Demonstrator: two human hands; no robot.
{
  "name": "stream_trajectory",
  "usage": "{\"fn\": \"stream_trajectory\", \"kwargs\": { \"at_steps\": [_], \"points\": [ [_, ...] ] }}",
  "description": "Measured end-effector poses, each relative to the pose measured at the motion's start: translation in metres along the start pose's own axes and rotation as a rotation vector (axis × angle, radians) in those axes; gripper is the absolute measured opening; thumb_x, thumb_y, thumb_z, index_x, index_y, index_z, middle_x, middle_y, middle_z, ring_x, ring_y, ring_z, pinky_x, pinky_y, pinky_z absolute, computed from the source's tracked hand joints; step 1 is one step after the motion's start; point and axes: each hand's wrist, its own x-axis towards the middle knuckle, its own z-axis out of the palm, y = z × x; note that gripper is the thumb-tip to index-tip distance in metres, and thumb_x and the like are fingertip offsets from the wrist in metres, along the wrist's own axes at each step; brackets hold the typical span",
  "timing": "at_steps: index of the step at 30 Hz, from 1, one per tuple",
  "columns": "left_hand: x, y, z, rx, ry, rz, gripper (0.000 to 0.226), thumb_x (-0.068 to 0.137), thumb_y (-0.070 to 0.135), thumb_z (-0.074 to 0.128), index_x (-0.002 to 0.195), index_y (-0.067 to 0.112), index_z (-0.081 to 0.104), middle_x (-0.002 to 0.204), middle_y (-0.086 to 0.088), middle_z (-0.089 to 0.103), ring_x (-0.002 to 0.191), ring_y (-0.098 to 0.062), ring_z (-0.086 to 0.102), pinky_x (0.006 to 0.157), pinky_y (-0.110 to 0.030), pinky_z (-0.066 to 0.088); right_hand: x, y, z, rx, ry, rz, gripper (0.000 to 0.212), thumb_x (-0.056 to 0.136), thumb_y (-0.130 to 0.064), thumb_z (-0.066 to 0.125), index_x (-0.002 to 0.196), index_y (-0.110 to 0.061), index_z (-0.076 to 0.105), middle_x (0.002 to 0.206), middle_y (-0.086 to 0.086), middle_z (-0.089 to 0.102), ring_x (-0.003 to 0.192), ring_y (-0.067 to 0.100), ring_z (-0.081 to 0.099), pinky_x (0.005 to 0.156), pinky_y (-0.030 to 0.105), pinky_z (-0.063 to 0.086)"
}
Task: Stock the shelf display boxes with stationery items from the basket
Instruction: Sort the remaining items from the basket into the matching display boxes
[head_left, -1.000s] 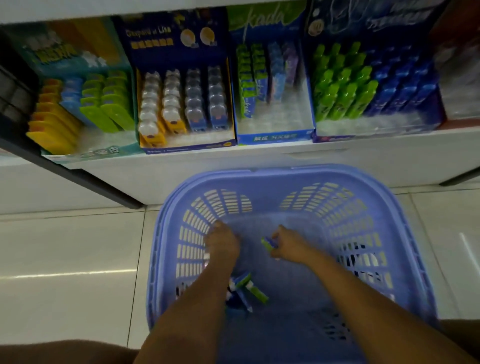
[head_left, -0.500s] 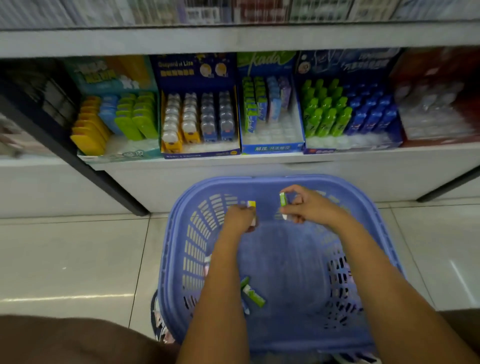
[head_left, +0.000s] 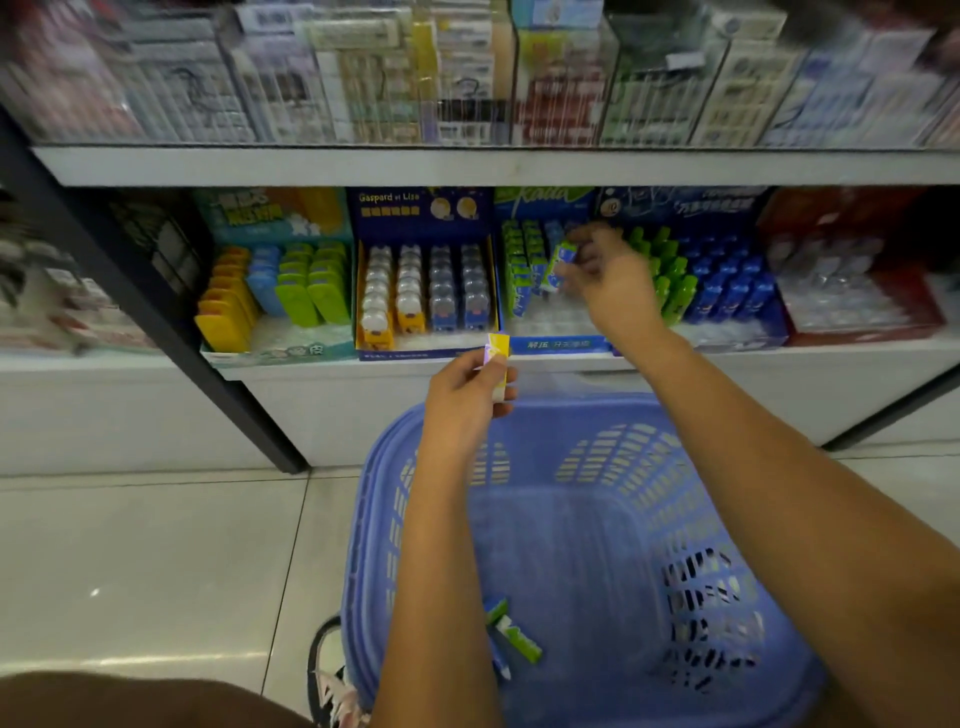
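Basket: blue basket (head_left: 587, 545) on the floor nearest the person; a few green packets (head_left: 511, 631) left in its bottom.
Left hand: left hand (head_left: 462, 395) closed on a yellow packet (head_left: 497, 358), waiting below the shelf edge.
Right hand: right hand (head_left: 605, 275) pinching a blue-green packet (head_left: 561, 262) over the centre display box (head_left: 558, 343); judged mid-placement; next, seat it upright in a free row.
Surroundings: pale tiled floor (head_left: 145, 545); white shelf (head_left: 857, 358), neighbouring boxes full.

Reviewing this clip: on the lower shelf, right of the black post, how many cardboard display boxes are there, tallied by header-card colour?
Teal header: 1, the teal cardboard box of yellow, blue and green items
Dark blue header: 2, the Gaspard et Lisa box and the box of green and blue bottles
Green header: 1, the Kada box
Red header: 1, the red box
Total: 5
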Motion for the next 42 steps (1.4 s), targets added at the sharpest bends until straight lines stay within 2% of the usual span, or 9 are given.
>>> {"fn": "stream_trajectory", "kwargs": {
  "at_steps": [2, 6, 10, 21, 26, 29, 33, 37, 42],
  "points": [
    [0.002, 0.0, -0.002, -0.02, 0.01, -0.006, 0.011, 0.094, 0.014, 0.054, 0.092, 0.013, 0.065, 0.078, -0.001, 0.066, 0.063, -0.011, 0.059, 0.053, -0.016, 0.05, 0.006, 0.004, 0.007, -0.073, -0.061, -0.04, 0.03, 0.087, -0.008, 0.064, 0.116, -0.004, 0.06, 0.088, 0.006, 0.056, 0.079, 0.016, 0.054, 0.068, 0.01, 0.042],
    [0.006, 0.0, -0.005, -0.043, 0.02, -0.005, 0.015, 0.095, 0.015, 0.055, 0.102, 0.009, 0.066, 0.079, -0.001, 0.066, 0.064, -0.009, 0.06, 0.055, -0.017, 0.051, 0.007, 0.009, 0.012, -0.105, -0.057, -0.074, 0.028, 0.087, -0.009, 0.064, 0.115, -0.006, 0.064, 0.098, 0.016, 0.066, 0.084, 0.013, 0.055, 0.081, 0.021, 0.047],
    [0.008, 0.002, -0.003, -0.061, 0.0, -0.005, 0.014, 0.095, 0.014, 0.055, 0.102, 0.008, 0.065, 0.079, -0.003, 0.065, 0.066, -0.012, 0.059, 0.056, -0.017, 0.052, 0.008, 0.009, 0.014, -0.122, -0.076, -0.071, 0.028, 0.087, -0.01, 0.065, 0.115, -0.005, 0.061, 0.097, 0.014, 0.065, 0.081, 0.012, 0.056, 0.073, 0.011, 0.043],
    [0.009, 0.003, 0.01, -0.133, 0.038, -0.115, 0.025, 0.099, 0.02, 0.04, 0.087, 0.016, 0.062, 0.071, -0.004, 0.062, 0.051, -0.01, 0.04, 0.043, -0.018, 0.032, 0.013, 0.006, 0.006, -0.672, -0.175, -0.352, 0.023, 0.091, -0.015, 0.057, 0.103, 0.004, 0.062, 0.114, 0.022, 0.053, 0.103, 0.036, 0.052, 0.081, 0.041, 0.046],
    [0.007, 0.002, 0.021, -0.173, 0.027, -0.081, 0.023, 0.098, 0.012, 0.048, 0.083, 0.02, 0.064, 0.082, -0.005, 0.063, 0.07, -0.014, 0.056, 0.062, -0.021, 0.051, 0.008, -0.017, 0.003, -0.633, -0.179, -0.22, 0.028, 0.095, -0.024, 0.051, 0.1, -0.001, 0.068, 0.109, 0.019, 0.057, 0.092, 0.032, 0.056, 0.079, 0.037, 0.048],
    [0.007, -0.003, 0.027, 0.022, 0.039, 0.166, 0.018, 0.094, 0.018, 0.057, 0.109, 0.018, 0.068, 0.098, -0.001, 0.065, 0.089, -0.009, 0.059, 0.082, -0.016, 0.051, -0.013, -0.028, -0.005, -0.214, -0.208, 0.068, 0.034, 0.09, -0.04, 0.059, 0.08, -0.008, 0.067, 0.07, 0.007, 0.063, 0.059, 0.016, 0.058, 0.057, 0.027, 0.05],
    [0.01, -0.004, 0.042, 0.229, 0.13, 0.38, 0.032, 0.091, 0.014, 0.061, 0.123, 0.016, 0.06, 0.116, 0.005, 0.064, 0.103, -0.005, 0.058, 0.084, -0.013, 0.047, -0.037, -0.036, -0.02, 0.196, -0.361, 0.32, 0.02, 0.082, -0.027, 0.071, 0.088, -0.008, 0.073, 0.072, 0.007, 0.07, 0.055, 0.006, 0.063, 0.057, 0.016, 0.052],
    [0.015, -0.007, 0.056, 0.353, 0.077, 0.446, 0.049, 0.091, 0.017, 0.061, 0.137, 0.016, 0.046, 0.137, 0.0, 0.051, 0.124, -0.009, 0.048, 0.098, -0.013, 0.039, -0.022, -0.029, -0.04, 0.134, -0.206, 0.217, 0.013, 0.082, -0.011, 0.071, 0.094, -0.006, 0.07, 0.072, 0.004, 0.068, 0.056, 0.004, 0.064, 0.062, 0.013, 0.054],
    [0.029, -0.018, 0.065, 1.017, -0.134, 0.431, 0.065, 0.096, 0.027, 0.053, 0.149, 0.008, 0.022, 0.157, -0.007, 0.02, 0.147, -0.021, 0.01, 0.118, -0.03, 0.016, 0.019, -0.008, -0.061, -0.224, 0.018, -0.029, 0.014, 0.084, -0.009, 0.067, 0.096, -0.001, 0.07, 0.092, 0.011, 0.071, 0.081, 0.016, 0.063, 0.071, 0.007, 0.042]
  ]
}}
